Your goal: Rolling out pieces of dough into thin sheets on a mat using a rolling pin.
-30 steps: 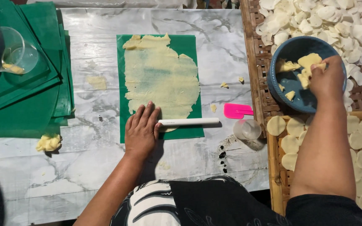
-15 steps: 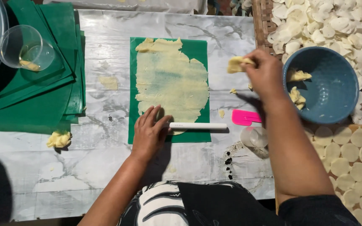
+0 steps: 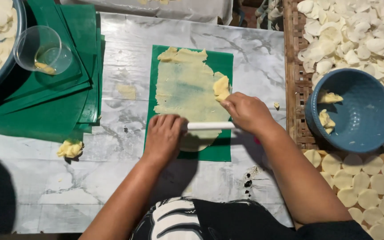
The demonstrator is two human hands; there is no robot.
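A marble-patterned white and grey table (image 3: 112, 182) carries the work. Directly on it lie a green sheet (image 3: 225, 62) spread with thin yellow dough at the centre, a stack of green sheets (image 3: 45, 106) at the left, a small lump of dough (image 3: 70, 149) near that stack's lower corner, a pale flat smear of dough (image 3: 126, 91) between the stack and the centre sheet, and a tiny crumb (image 3: 276, 106) to the right. Dark specks (image 3: 247, 182) mark the near edge.

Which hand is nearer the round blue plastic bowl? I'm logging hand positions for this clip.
Right. The right hand rests on the green mat beside the white rolling rod, just left of the round blue plastic bowl. The left hand lies farther left, across the mat.
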